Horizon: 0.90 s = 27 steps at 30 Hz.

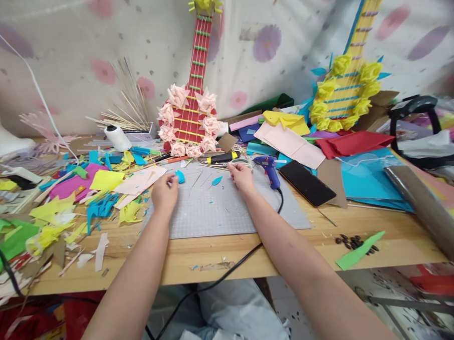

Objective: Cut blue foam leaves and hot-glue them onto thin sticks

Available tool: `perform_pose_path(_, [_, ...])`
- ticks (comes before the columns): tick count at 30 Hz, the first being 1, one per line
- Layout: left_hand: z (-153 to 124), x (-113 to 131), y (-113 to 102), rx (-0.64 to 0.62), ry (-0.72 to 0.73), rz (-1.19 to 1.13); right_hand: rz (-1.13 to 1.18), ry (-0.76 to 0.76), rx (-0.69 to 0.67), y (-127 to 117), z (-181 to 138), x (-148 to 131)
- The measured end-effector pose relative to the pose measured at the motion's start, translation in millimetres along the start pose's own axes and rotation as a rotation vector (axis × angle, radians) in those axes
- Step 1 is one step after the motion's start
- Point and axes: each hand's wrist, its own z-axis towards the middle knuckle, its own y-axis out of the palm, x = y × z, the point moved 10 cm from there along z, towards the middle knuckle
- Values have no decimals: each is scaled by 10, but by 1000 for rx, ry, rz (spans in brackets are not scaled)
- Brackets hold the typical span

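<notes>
My left hand [165, 193] is over the left side of the grey cutting mat [210, 221], its fingers pinched on a small blue paper piece [180, 176]. Farther right, my right hand [241, 177] has its fingers closed at the pale handles of a pair of scissors [246, 162], near the mat's back edge. A blue paper leaf [217, 181] lies flat on the mat between both hands. Just beyond is a yellow-and-black utility knife [222, 157]. A blue glue gun [267, 170] rests right of my right hand.
Paper scraps [107, 180] cover the left of the table. At the back stand a red paper guitar [192, 116] and a yellow one [344, 94]. A black phone [307, 183] lies on the right, near blue sheets [370, 179]. The glue gun's cord [231, 270] crosses the front edge.
</notes>
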Motion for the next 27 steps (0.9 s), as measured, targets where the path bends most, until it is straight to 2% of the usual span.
perform_pose_path(4, [170,-455,-267,112,-174,20,-182,-25,-9,10,-11,3])
perform_pose_path(7, [241,-499,-276,97,-135,26,-302,-101,-38,64,-67,-80])
perform_pose_path(12, [216,-54,-154,56,178,147,-389,-204,-78,156,-161,-242])
perform_pose_path(16, [80,345,54,-24,331,177,-301,-117,-61,-5,-137,-379])
perform_pose_path(18, [-11,544,248,-119,385,179,-281,-73,-166,-57,-136,-473])
perform_pose_path(21, [-135,772,583,-279,418,237,-374,9,-417,-136,-218,-539])
perform_pose_path(23, [-160,841,734,-329,384,300,-480,129,-532,-309,-302,-462])
perform_pose_path(27, [-139,857,888,-389,264,447,-620,258,-537,-869,-355,-328])
